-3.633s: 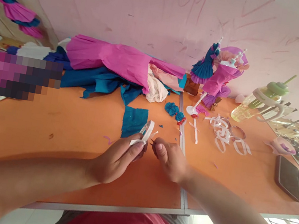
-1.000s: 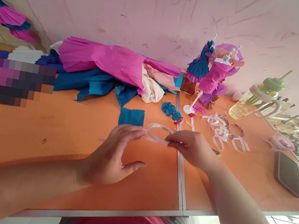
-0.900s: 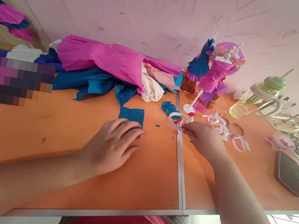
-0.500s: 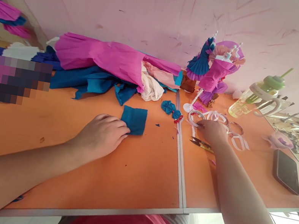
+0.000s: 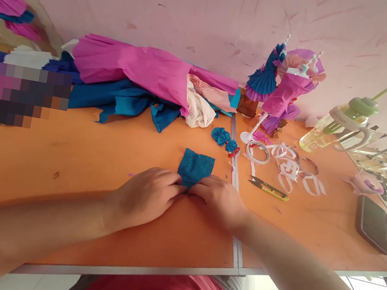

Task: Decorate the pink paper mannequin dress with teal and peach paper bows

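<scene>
A small teal square of crepe paper [image 5: 196, 167] lies in front of me, its lower edge bunched between both hands. My left hand [image 5: 155, 191] is closed, fingertips pinching the near left side of the square. From the other side my right hand [image 5: 219, 200] pinches the near right side, its fingertips almost meeting the left ones. Beyond the square is a pleated teal paper bow [image 5: 224, 139] with red bits beside it. Thread snips [image 5: 268, 188] with yellow handles lie to the right of my right hand.
A roll of white tape [image 5: 257, 153] and loose white strips [image 5: 288, 169] lie at right. Behind stand paper-dressed doll stands [image 5: 263, 80]. A green-lidded bottle [image 5: 339, 123] and a phone [image 5: 374, 224] are farther right. Piled magenta paper [image 5: 135, 67] lies against the wall.
My right hand has left the tape roll and come to the teal square. The square has shifted right and toward me with my left hand, and its near edge is now gathered.
</scene>
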A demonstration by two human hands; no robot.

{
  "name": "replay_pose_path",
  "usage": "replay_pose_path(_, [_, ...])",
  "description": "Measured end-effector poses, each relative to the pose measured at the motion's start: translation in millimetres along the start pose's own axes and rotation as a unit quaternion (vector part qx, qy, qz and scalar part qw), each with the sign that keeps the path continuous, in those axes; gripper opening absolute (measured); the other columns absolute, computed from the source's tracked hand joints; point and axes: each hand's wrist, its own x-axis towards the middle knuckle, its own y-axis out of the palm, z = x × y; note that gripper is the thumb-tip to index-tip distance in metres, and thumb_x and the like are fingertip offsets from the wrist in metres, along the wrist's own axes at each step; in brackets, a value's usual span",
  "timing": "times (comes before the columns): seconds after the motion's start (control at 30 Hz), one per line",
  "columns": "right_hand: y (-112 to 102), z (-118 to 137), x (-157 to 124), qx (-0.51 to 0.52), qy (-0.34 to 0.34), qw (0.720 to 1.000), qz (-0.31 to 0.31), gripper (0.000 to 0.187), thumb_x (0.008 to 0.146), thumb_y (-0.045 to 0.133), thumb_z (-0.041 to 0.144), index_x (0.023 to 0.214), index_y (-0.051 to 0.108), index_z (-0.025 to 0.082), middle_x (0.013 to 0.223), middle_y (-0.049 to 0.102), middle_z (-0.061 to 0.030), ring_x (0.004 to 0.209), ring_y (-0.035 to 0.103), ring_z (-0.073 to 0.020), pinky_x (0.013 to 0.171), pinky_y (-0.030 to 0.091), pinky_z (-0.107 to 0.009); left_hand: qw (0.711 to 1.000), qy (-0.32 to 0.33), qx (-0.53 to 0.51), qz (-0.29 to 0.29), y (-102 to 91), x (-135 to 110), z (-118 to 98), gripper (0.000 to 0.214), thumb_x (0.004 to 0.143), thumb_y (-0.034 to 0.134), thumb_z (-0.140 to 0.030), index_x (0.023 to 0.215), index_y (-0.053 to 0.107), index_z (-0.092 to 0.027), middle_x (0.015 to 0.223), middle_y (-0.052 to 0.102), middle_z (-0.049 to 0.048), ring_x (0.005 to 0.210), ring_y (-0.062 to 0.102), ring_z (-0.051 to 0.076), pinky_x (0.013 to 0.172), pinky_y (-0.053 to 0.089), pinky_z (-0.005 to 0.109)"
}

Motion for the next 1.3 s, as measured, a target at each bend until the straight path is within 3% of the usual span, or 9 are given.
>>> replay_pose_path(0.2, [-1.4, -7.4, -1.1, -0.044, 0.017, 0.999, 0.023, 0.018, 0.095, 0.052, 0.020, 0.100, 0.070, 0.024, 0.091, 0.066, -0.0025, 0.084, 0.056, -0.0150, 0.070, 0.040, -0.025, 0.998, -0.019, -0.051, -0.010, -2.5, 0.5, 7.5, 0.019, 0.091, 0.058, -0.037, 0.093, 0.074, -0.026, 0.089, 0.070, 0.0023, 0.085, 0.063, 0.020, 0.083, 0.048, 0.037])
replay_pose_path(0.3, [-2.3, -4.8, -1.3, -0.052, 0.024, 0.998, 0.026, 0.019, 0.095, 0.051, 0.020, 0.097, 0.070, 0.025, 0.089, 0.066, -0.0025, 0.085, 0.056, -0.0159, 0.071, 0.040, -0.026, 0.998, -0.012, -0.057, -0.020, -0.4, 2.4, 8.7, 0.017, 0.090, 0.058, -0.030, 0.086, 0.073, -0.026, 0.089, 0.069, 0.0017, 0.086, 0.062, 0.020, 0.084, 0.047, 0.036])
replay_pose_path(0.43, [1.5, -4.4, -0.8, -0.030, 0.078, 0.996, 0.012, 0.013, 0.092, 0.057, 0.023, 0.101, 0.068, 0.024, 0.090, 0.067, -0.0012, 0.085, 0.059, -0.0157, 0.075, 0.042, -0.027, 0.996, -0.050, -0.074, -0.010, 4.3, 3.4, 10.1, 0.020, 0.088, 0.060, -0.026, 0.106, 0.068, -0.023, 0.089, 0.071, 0.0013, 0.087, 0.064, 0.022, 0.084, 0.048, 0.038])
replay_pose_path(0.53, [2.8, -3.8, -0.1, -0.026, 0.109, 0.994, 0.006, 0.012, 0.091, 0.060, 0.026, 0.099, 0.069, 0.024, 0.090, 0.067, -0.0011, 0.086, 0.060, -0.0158, 0.076, 0.043, -0.027, 0.996, -0.046, -0.078, -0.009, 4.0, 4.0, 10.0, 0.018, 0.090, 0.058, -0.027, 0.104, 0.068, -0.023, 0.091, 0.071, 0.0014, 0.088, 0.064, 0.022, 0.086, 0.048, 0.039])
replay_pose_path(0.73, [0.2, 1.7, 0.0, -0.056, 0.104, 0.993, 0.008, 0.015, 0.093, 0.056, 0.024, 0.092, 0.071, 0.026, 0.091, 0.064, -0.0012, 0.085, 0.057, -0.0152, 0.074, 0.041, -0.027, 0.998, -0.006, -0.037, -0.045, -0.3, 6.8, 6.4, 0.016, 0.090, 0.056, -0.022, 0.087, 0.072, -0.020, 0.101, 0.067, 0.0066, 0.097, 0.060, 0.024, 0.089, 0.047, 0.039])
replay_pose_path(0.9, [0.7, 4.6, -1.0, -0.104, 0.112, 0.988, 0.018, 0.015, 0.095, 0.052, 0.021, 0.101, 0.066, 0.024, 0.086, 0.065, -0.0008, 0.080, 0.058, -0.0157, 0.066, 0.038, -0.028, 0.999, -0.006, -0.008, -0.037, 0.8, 4.5, 5.8, 0.017, 0.088, 0.055, -0.016, 0.100, 0.068, -0.019, 0.083, 0.069, 0.0028, 0.084, 0.064, 0.021, 0.092, 0.045, 0.042])
replay_pose_path(1.17, [0.8, 3.3, -0.2, -0.110, 0.102, 0.988, 0.016, 0.016, 0.093, 0.054, 0.019, 0.089, 0.068, 0.024, 0.089, 0.063, -0.0022, 0.086, 0.054, -0.0175, 0.067, 0.036, -0.028, 0.999, -0.002, 0.015, -0.038, 1.5, 5.4, 7.3, 0.016, 0.087, 0.056, -0.019, 0.089, 0.072, -0.021, 0.093, 0.069, 0.0052, 0.092, 0.062, 0.023, 0.085, 0.046, 0.039])
replay_pose_path(1.3, [-0.5, 4.7, 0.4, -0.130, 0.122, 0.984, 0.028, 0.015, 0.093, 0.053, 0.018, 0.099, 0.066, 0.025, 0.084, 0.063, -0.0012, 0.080, 0.054, -0.0173, 0.061, 0.033, -0.028, 0.999, 0.000, 0.023, -0.025, 1.0, 5.9, 7.2, 0.018, 0.088, 0.056, -0.017, 0.097, 0.071, -0.020, 0.085, 0.069, 0.0037, 0.086, 0.064, 0.022, 0.089, 0.045, 0.042])
